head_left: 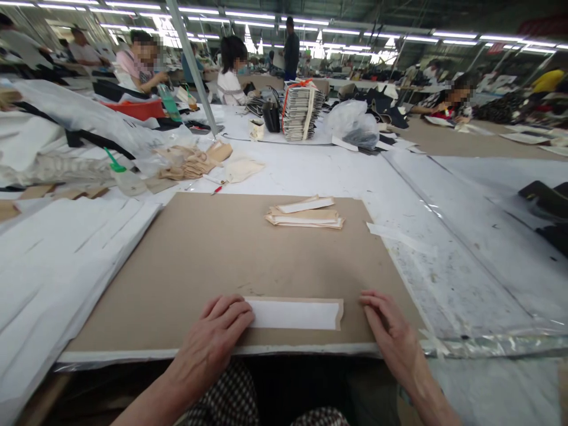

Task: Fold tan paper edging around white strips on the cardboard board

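A tan strip with a white strip laid on top (296, 314) lies near the front edge of a brown cardboard board (213, 254). My left hand (216, 337) rests on the strip's left end, fingers curled down flat onto it. My right hand (388, 328) lies flat on the board just right of the strip, fingers stretched out, holding nothing. A small stack of similar tan and white strips (306, 213) sits at the board's far side.
A loose white strip (399, 236) lies right of the board. White sheets (53, 260) are piled at left, with tan pieces (190, 161) and a green-capped bottle (122, 174) behind. A bundled stack (302, 109) and plastic bag (352, 124) stand farther back. Several people work at other tables.
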`<state>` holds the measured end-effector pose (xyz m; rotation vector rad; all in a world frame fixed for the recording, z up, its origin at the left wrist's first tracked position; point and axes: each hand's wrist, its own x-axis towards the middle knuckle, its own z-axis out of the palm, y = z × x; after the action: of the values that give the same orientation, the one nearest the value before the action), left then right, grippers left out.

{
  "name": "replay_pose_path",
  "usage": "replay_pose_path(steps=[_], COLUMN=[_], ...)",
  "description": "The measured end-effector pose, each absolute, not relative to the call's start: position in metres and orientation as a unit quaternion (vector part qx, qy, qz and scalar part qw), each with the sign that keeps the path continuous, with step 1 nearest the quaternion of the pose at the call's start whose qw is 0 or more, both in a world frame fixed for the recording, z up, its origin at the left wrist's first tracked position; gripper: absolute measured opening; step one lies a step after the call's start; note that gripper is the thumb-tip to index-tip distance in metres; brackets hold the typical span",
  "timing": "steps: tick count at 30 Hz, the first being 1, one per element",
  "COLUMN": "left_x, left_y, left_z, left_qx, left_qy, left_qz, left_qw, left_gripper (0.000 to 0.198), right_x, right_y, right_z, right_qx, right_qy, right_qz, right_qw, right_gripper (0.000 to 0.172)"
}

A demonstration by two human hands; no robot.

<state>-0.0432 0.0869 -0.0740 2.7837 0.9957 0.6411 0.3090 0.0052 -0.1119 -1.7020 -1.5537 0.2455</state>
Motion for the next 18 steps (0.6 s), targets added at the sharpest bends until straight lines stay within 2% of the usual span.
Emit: replay_pose_path(steps=[4, 7, 11, 14, 18], left_x=[-0.014, 0.023, 0.066, 0.08, 0.079], left_y=[0.08, 0.071, 0.063, 0.065, 0.07], left_z=[-0.065, -0.062, -0.068, -0.077, -0.083], left_qx=[0.899, 0.912, 0.933, 0.938, 0.94], left_qy=[0.364, 0.316, 0.263, 0.261, 0.255], left_qz=[0.238, 0.243, 0.167, 0.14, 0.145], left_qw=[0.048, 0.098, 0.179, 0.178, 0.176], left_gripper=[0.029, 0.03, 0.028, 0.023, 0.024], right_x=[0.29, 0.273, 0.256, 0.251, 0.253], right_y=[-0.008, -0.01, -0.009, -0.007, -0.008], right_z=[-0.121, -0.124, -0.122, -0.119, -0.115], right_qx=[-0.677, -0.678, -0.674, -0.677, -0.678], right_qy=[-0.637, -0.655, -0.647, -0.632, -0.631], right_qz=[0.034, -0.019, -0.021, -0.016, 0.01], right_qw=[0.367, 0.333, 0.357, 0.377, 0.378], right_gripper=[0.028, 0.03, 0.02, 0.01, 0.005])
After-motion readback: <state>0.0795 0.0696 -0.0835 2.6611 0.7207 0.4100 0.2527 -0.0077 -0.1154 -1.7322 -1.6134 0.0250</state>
